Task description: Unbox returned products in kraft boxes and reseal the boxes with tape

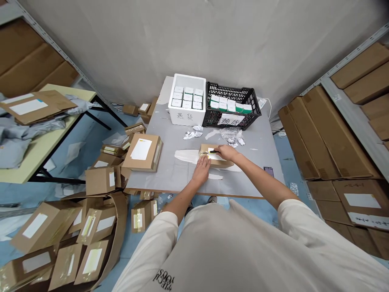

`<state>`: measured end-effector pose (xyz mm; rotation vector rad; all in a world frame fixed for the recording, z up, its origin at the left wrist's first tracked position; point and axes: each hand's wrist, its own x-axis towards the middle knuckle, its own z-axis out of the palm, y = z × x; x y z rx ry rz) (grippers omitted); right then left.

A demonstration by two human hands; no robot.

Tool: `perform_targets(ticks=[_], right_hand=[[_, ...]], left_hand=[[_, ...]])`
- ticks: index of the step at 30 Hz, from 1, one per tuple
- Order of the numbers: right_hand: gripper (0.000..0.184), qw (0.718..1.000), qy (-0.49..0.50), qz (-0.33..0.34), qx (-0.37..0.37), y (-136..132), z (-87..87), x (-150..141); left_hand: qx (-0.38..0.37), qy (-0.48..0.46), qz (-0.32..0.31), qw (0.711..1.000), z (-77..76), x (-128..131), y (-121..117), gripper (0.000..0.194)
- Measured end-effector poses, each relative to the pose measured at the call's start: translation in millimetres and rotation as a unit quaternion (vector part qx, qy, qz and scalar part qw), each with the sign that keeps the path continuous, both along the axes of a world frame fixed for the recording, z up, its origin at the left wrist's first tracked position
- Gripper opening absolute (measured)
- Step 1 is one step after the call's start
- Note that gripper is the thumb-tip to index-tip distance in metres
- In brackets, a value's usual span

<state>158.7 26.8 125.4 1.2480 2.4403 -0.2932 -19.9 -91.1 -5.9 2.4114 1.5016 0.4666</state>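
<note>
A small cardboard box (220,163) with a white label and clear tape lies on the grey table in front of me. My right hand (227,153) is closed around a utility knife (213,151), its yellow-and-black body pointing left over the top of the box. My left hand (201,168) rests against the box's near left corner, fingers stretched out and a ring on one of them. Under and beside the box lies a pale, torn flat sheet (186,156). Whether the blade is in the tape I cannot make out.
Behind stand a white foam box (187,117) and a black crate (232,119), both holding small white cartons. A larger cardboard box (142,153) sits left, crumpled paper (193,134) and a phone (269,171) on the table (170,182). Parcels crowd the floor at left; shelves stand right.
</note>
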Motion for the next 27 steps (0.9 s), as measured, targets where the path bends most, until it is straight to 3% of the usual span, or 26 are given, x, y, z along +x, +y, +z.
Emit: perform_targets(ticks=[16,27], right_hand=[[0.037,0.999,0.01,-0.042,0.024,-13,-5.1,45],[0.04,0.998,0.046,-0.037,0.018,-14,-6.4,27]], left_hand=[[-0.006,0.028,-0.002,1.0,-1.4,5,2,0.083],[-0.014,0.026,0.006,1.0,1.5,9,1,0.085]])
